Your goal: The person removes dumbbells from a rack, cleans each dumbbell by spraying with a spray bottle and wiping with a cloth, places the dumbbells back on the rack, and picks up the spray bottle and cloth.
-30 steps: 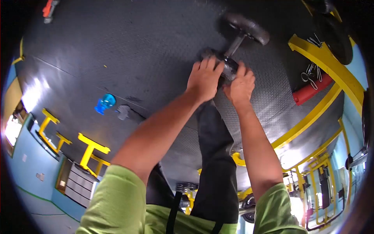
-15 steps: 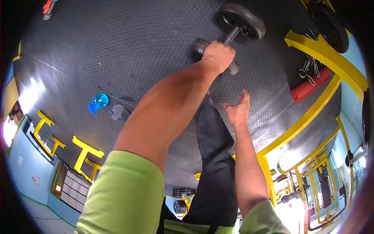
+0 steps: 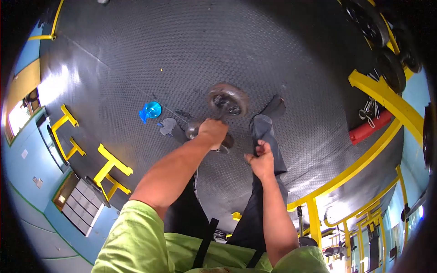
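Note:
My left hand (image 3: pixel 213 133) is closed around the handle of a dumbbell (image 3: pixel 228 93), whose large round dark plate points away from me and whose near end shows below the hand. The dumbbell is slightly blurred and appears held above the floor mat, in front of my legs. To its right, my right hand (image 3: pixel 263 161) is in the air over my right leg, fingers loosely bent and thumb apart, with nothing in it. A blue bottle-like item (image 3: pixel 154 110) and a flat grey piece (image 3: pixel 168 126) lie on the mat left of the dumbbell.
Black textured rubber mat (image 3: pixel 150 41) covers the floor. Curving along the right is a yellow metal frame (image 3: pixel 346 175), near a red cylinder (image 3: pixel 371 127), metal spring clips (image 3: pixel 369 111) and weight plates (image 3: pixel 364 20). Yellow stands (image 3: pixel 111 166) are at left. My right foot (image 3: pixel 274 107) is ahead.
My left hand has brought the dumbbell back toward my body and to the left. I am more upright, with both legs in view. The right hand stays empty, its fingers now more bent.

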A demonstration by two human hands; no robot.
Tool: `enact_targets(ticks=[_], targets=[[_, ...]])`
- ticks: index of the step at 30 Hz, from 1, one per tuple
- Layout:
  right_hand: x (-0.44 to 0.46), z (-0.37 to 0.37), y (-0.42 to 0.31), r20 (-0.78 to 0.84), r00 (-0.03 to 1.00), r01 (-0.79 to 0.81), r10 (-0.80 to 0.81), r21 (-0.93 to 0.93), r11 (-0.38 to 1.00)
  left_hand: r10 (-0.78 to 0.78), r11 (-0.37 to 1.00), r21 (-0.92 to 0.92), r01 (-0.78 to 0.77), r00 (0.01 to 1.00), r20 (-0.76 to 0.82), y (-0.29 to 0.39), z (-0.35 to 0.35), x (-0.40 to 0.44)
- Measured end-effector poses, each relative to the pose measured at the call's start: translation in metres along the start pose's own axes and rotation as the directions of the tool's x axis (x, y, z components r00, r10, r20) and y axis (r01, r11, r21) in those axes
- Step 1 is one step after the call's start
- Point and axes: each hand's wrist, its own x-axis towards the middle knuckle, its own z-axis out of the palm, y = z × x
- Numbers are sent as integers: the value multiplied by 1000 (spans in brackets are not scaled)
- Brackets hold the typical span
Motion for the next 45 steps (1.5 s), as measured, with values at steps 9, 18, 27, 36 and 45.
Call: enact_targets(ticks=[9, 18, 27, 36, 45], targets=[[-43, 104, 31, 341, 939, 66, 45, -309, 949, -261, 886, -415, 208, 963, -74, -124, 119, -13], [-60, 181, 30, 424, 904, 205, 55, -543, 815, -247, 670, -740, 57, 957, -150, -211, 133, -25], [-41, 216, -28, 477, 868, 404, -139, -514, 757, -126, 658, -752, -50, 976, -175, -285, 100, -6], [-34, 274, -105, 471, 735, 677, -487, -486, 552, -932, 120, -948, -295, 295, -210, -217, 318, -74], [-33, 420, -156, 664, 473, 868, -580, -466, 174, -848, -249, -966, -76, 499, 179, -231, 407, -3]])
